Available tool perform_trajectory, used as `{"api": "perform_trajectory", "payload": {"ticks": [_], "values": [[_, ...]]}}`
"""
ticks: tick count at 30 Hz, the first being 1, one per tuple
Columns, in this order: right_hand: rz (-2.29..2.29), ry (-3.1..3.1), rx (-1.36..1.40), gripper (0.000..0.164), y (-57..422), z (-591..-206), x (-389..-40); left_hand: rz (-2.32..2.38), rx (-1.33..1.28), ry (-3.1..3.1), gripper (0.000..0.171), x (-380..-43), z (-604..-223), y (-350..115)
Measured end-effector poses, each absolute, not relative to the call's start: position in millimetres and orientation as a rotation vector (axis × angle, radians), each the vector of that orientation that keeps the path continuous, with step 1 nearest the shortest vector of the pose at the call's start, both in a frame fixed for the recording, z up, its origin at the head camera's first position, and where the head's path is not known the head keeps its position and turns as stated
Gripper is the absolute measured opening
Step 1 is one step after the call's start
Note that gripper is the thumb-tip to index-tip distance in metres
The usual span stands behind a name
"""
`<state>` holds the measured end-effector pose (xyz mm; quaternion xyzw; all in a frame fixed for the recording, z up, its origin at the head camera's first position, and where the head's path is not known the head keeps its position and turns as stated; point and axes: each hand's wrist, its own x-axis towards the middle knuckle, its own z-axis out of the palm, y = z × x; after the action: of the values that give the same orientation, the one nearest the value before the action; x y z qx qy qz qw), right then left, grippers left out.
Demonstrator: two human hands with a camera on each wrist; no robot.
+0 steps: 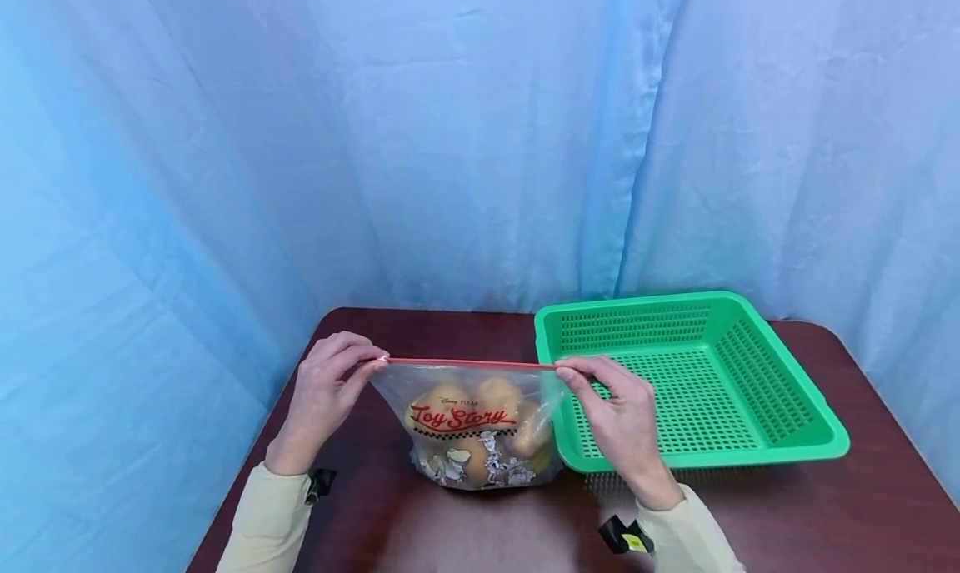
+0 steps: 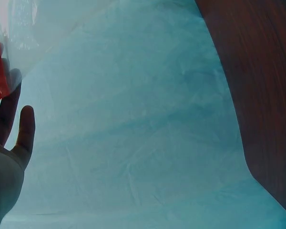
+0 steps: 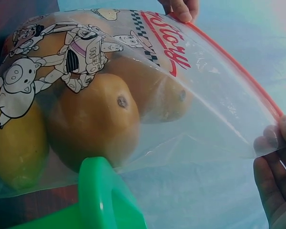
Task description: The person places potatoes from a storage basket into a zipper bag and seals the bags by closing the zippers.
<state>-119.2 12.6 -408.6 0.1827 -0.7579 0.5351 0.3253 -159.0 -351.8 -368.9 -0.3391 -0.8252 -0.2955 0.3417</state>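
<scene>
A clear zip bag [image 1: 465, 440] with a red zip strip and "Toy Story" print stands on the table, its top stretched straight between both hands. Several round orange-yellow fruits [image 3: 95, 119] fill it; their exact kind is hard to tell through the plastic. My left hand [image 1: 326, 390] pinches the strip's left end between thumb and fingers. At the other end my right hand [image 1: 618, 415] pinches the right corner. In the left wrist view the left hand [image 2: 7, 157] shows only partly, beside the red strip.
A green plastic basket [image 1: 813, 452] with a perforated bottom stands to the right, its near-left rim close to the bag. The dark red-brown table [image 1: 360, 523] has rounded far corners. Blue cloth [image 1: 450, 140] hangs behind it and along the left side.
</scene>
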Motion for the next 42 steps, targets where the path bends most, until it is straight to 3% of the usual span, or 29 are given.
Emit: {"api": "perform_trajectory", "payload": {"ticks": [9,21,26,28,31,34,37,42], "values": [[1.435,-1.982,0.446,0.02,11.0,-411.2,-121.7,-0.777,-0.788,-2.209,0.016,-155.0,-372.3,-364.7],[1.426,-1.93,0.471,0.024,9.9,-413.2,-123.7,-0.747,-0.76,-2.196,0.032,-153.8,-371.4,-370.4],[1.455,-1.945,0.452,0.022,6.1,-412.5,-122.2,-1.147,-0.762,-2.241,0.026,-155.9,-386.1,-371.8],[1.463,-1.958,0.454,0.02,3.5,-412.9,-122.2,-1.583,-0.835,-2.202,0.035,-160.5,-402.0,-370.7],[1.476,-1.973,0.457,0.016,0.1,-412.6,-122.1,-2.256,-0.91,-2.085,0.069,-169.1,-432.4,-364.6],[1.492,-1.993,0.438,0.014,-0.7,-412.4,-121.8,-2.573,-0.802,-2.142,0.087,-172.2,-459.6,-355.3],[1.515,-2.02,0.402,0.012,0.2,-413.6,-122.2,-2.589,-0.578,-2.254,0.081,-169.7,-474.3,-344.7],[1.721,-2.086,0.325,0.022,2.8,-414.9,-125.0,-2.532,-0.364,-2.172,0.038,-166.4,-478.4,-328.6]]}}
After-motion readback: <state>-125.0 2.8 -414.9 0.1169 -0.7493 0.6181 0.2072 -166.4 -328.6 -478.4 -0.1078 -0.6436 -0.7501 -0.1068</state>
